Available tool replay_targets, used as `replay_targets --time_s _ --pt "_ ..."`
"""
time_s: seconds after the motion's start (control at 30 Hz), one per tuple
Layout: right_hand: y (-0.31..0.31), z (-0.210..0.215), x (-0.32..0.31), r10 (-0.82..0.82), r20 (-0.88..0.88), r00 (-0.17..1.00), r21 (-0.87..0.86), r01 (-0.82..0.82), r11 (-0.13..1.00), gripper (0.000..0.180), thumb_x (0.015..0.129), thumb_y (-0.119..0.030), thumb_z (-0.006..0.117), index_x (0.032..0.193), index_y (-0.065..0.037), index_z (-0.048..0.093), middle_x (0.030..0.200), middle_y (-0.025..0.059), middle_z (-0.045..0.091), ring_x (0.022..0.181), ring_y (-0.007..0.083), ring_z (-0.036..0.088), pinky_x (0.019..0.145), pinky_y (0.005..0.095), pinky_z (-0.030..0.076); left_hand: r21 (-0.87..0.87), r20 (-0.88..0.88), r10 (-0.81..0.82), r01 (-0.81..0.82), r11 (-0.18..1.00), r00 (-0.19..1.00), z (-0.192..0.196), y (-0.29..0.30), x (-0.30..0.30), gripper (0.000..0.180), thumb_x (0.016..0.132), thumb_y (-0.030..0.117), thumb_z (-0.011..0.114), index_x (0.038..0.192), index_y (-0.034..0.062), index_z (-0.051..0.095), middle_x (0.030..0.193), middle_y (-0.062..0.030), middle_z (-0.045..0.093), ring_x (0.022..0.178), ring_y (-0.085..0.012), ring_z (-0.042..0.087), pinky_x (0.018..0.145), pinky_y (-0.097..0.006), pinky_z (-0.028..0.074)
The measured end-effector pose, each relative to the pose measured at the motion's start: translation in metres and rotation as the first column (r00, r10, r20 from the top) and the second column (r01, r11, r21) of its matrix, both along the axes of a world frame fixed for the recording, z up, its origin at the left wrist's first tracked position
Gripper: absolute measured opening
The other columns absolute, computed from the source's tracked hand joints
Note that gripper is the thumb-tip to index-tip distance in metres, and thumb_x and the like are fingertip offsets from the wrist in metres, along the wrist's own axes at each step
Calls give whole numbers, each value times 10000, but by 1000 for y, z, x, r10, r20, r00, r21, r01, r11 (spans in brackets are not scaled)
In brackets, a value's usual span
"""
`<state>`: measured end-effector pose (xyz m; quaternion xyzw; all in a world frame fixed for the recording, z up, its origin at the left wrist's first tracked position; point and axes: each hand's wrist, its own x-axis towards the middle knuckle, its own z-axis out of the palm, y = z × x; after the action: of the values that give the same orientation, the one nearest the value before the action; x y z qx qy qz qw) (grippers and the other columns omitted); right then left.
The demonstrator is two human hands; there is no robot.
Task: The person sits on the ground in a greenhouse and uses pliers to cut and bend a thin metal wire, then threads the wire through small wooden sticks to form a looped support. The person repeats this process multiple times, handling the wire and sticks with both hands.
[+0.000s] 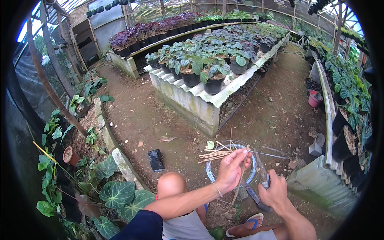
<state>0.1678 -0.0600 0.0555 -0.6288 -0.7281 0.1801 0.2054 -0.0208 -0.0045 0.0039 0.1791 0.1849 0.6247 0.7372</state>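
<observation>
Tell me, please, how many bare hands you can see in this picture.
2: the left hand holds a thin stick over the wire coil; the right hand, lower and further right, grips a tool.

The thin sticks look like dry, matt wood or bamboo. The coil is smooth and glossy; metal or plastic, I cannot tell. Crumpled black plastic shines on the bag. The corrugated worktop is rough and weathered, its wall stained concrete. Matt cloth forms the shorts and sleeve.
</observation>
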Motion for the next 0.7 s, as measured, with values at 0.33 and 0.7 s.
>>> replay_targets --time_s 0.33,0.7 --pt "8 -4 21 311 -146 939 -39 -319 947 323 787 -57 725 1069 13 583 987 212 690 822 358 683 752 410 537 0 -74 201 -201 980 977 -1 18 -18 223 1064 128 631 1227 -23 654 1064 -76 711 895 -110 646 802 -256 543" --pt "15 3 -15 38 -460 887 275 102 956 180 944 -46 707 1063 2 580 1109 181 725 895 209 678 787 332 531 144 -433 117 -60 988 894 -17 -11 24 250 1049 110 664 1248 -41 666 1030 -56 732 879 -77 657 788 -236 541"
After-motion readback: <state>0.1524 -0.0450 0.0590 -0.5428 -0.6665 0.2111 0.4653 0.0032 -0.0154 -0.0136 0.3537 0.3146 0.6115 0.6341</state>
